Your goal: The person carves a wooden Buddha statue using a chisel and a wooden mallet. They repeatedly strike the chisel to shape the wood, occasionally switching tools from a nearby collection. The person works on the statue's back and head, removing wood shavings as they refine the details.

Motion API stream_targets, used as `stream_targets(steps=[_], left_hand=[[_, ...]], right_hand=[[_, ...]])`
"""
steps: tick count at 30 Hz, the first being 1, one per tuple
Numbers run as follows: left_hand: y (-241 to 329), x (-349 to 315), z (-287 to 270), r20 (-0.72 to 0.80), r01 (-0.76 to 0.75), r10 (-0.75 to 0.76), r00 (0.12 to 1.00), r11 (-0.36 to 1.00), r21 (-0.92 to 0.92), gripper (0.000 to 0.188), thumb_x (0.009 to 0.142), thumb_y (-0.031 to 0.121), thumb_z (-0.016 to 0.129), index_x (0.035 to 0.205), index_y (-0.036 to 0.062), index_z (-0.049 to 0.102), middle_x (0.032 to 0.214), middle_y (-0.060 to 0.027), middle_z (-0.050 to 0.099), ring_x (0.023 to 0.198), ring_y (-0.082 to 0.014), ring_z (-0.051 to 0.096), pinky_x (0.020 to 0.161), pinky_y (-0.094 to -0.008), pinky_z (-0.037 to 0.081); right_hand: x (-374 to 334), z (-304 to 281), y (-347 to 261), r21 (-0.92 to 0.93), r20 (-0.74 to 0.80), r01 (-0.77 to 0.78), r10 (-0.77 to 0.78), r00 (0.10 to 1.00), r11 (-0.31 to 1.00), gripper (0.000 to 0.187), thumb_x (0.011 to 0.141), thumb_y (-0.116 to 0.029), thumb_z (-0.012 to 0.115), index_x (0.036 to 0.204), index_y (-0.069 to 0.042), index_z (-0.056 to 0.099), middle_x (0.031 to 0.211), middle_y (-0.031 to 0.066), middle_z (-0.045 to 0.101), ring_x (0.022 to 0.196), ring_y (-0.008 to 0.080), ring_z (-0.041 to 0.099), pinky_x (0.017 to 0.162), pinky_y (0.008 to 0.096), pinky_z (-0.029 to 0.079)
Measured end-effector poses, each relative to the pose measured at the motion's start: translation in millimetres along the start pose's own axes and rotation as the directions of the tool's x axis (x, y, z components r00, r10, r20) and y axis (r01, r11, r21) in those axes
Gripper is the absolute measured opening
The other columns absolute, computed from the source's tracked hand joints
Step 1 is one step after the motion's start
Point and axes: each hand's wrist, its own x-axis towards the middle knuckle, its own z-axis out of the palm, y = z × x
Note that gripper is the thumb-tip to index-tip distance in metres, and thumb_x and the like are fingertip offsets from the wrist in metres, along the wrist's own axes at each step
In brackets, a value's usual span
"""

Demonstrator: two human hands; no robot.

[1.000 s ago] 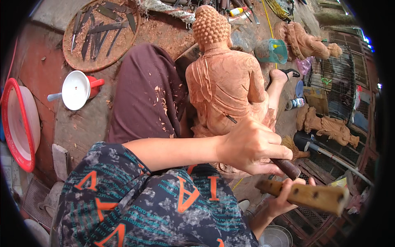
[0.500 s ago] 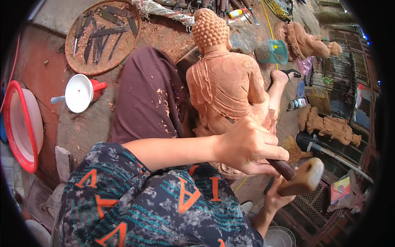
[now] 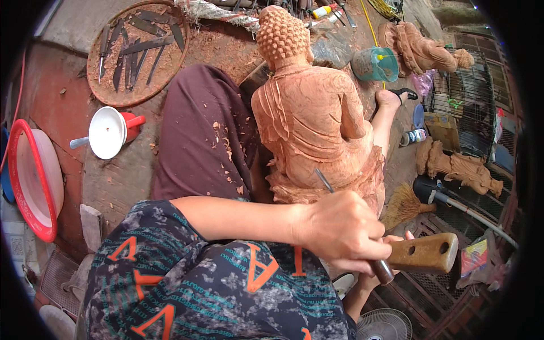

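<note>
Carving in hand, shaping stage by the look of it

Clock read off the view, 12 at its top edge. Main piece: a seated, reddish-brown wooden statue (image 3: 317, 124) with a knobbed head, its back to the carver, near the centre toward 1 o'clock, just beside the carver's knee in plum-coloured trousers (image 3: 198, 141) flecked with shavings.

Left hand (image 3: 347, 229) at 4 o'clock: fingers clenched around a slim chisel with a grey metal blade and a dark brown round handle (image 3: 383, 273). Blade points from the fist toward 11 o'clock, over the statue's lower back near its rough base; whether the edge touches wood cannot be told.

Right hand (image 3: 367, 283), further toward 5, mostly hidden behind the left. It appears to grasp a light-brown wooden block mallet with dark round holes (image 3: 428, 259); only fingertips show above the mallet, so the exact grip is unclear. Mallet lies close to the chisel's butt; contact cannot be told.

Around: round woven tray (image 3: 123, 104) of dark blades between 10 and 11; translucent teal cup (image 3: 385, 67) between 1 and 2; straw broom (image 3: 405, 208) between 3 and 4.

Judgement: step is likely chiselling the lower back. Next move calls for a settled edge, a steady angle, and a square tap clear of the left knuckles.
</note>
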Motion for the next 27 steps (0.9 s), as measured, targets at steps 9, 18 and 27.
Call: stream_targets(steps=[9, 18, 27], left_hand=[[-15, 4, -5, -0.182, 0.063, -0.064, 0.981, 0.998, -0.015, 0.037, 0.07, 0.039, 0.08, 0.092, 0.0115, 0.068, 0.064, 0.0009, 0.051, 0.052, -0.0171, 0.054, 0.045, -0.0309, 0.04], [-15, 0, -15, -0.197, 0.11, -0.119, 0.973, 0.992, -0.056, 0.032, 0.071, 0.042, 0.076, 0.084, 0.0155, 0.064, 0.064, -0.0005, 0.052, 0.055, -0.0206, 0.058, 0.045, -0.0348, 0.042], [-18, -6, -12, -0.091, 0.096, -0.093, 0.992, 0.995, 0.027, 0.031, 0.071, 0.043, 0.075, 0.08, 0.0165, 0.062, 0.064, 0.0002, 0.052, 0.055, -0.0206, 0.059, 0.044, -0.0363, 0.042]], right_hand=[[9, 0, -34, -0.181, -0.065, 0.228, -0.243, 0.968, 0.957, 0.062, 0.086, -0.005, 0.058, 0.137, 0.006, 0.024, 0.082, 0.0088, 0.051, 0.077, 0.0185, 0.053, 0.076, 0.0339, 0.044], [14, 2, -44, -0.647, 0.206, 0.503, -0.504, 0.839, 0.573, 0.038, 0.085, -0.006, 0.06, 0.118, 0.007, 0.048, 0.084, 0.0097, 0.053, 0.077, 0.023, 0.055, 0.078, 0.0392, 0.048], [6, 2, -18, -0.308, 0.049, 0.371, -0.375, 0.926, 0.876, 0.045, 0.086, -0.005, 0.061, 0.124, 0.005, 0.04, 0.09, 0.0074, 0.056, 0.08, 0.0204, 0.054, 0.087, 0.0373, 0.043]])
